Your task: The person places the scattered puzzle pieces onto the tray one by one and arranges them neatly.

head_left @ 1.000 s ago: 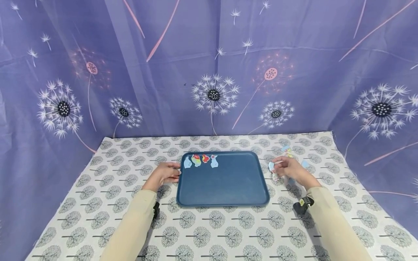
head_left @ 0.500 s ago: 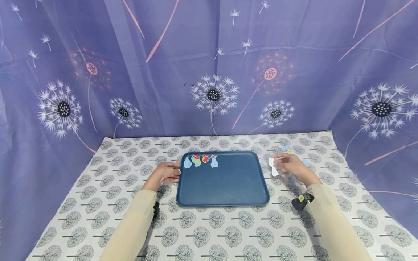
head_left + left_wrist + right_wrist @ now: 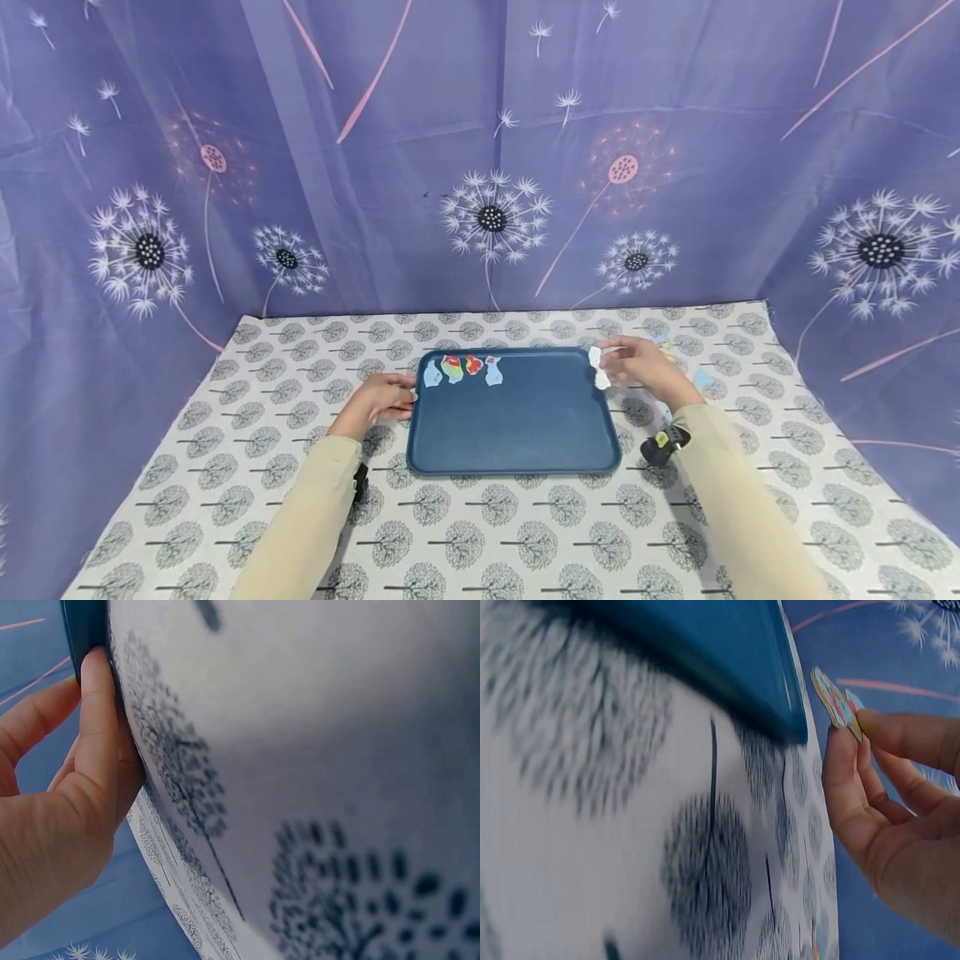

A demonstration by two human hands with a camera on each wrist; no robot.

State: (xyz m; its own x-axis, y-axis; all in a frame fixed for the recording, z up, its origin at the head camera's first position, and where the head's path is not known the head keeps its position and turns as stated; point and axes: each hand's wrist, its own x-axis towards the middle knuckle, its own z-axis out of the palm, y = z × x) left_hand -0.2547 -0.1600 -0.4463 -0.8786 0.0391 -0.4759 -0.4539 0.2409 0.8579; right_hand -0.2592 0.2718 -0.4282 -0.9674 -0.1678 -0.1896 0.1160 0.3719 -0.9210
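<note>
A dark blue tray [image 3: 517, 425] lies on the patterned cloth. My left hand [image 3: 377, 398] holds its left edge, and in the left wrist view the fingers [image 3: 97, 697] meet the tray's rim [image 3: 84, 634]. Over the tray's right edge, my right hand [image 3: 643, 367] pinches a thin puzzle piece [image 3: 599, 370]; its white side shows in the head view. From the right wrist, the piece [image 3: 834, 699] shows a colourful printed face between thumb and fingers, above the rim. A row of several pieces lies along the tray's upper left, among them a red one [image 3: 474, 365] and a pale blue one [image 3: 492, 372].
Right of the tray, partly hidden behind my right hand and arm, more loose pieces lie on the cloth [image 3: 495, 533], including a light blue one [image 3: 702, 378]. A purple dandelion-print curtain [image 3: 390, 250] hangs behind the table.
My right hand has lifted a puzzle piece from beside the tray and carried it left to the tray's right edge. The left hand stays at the tray's left edge.
</note>
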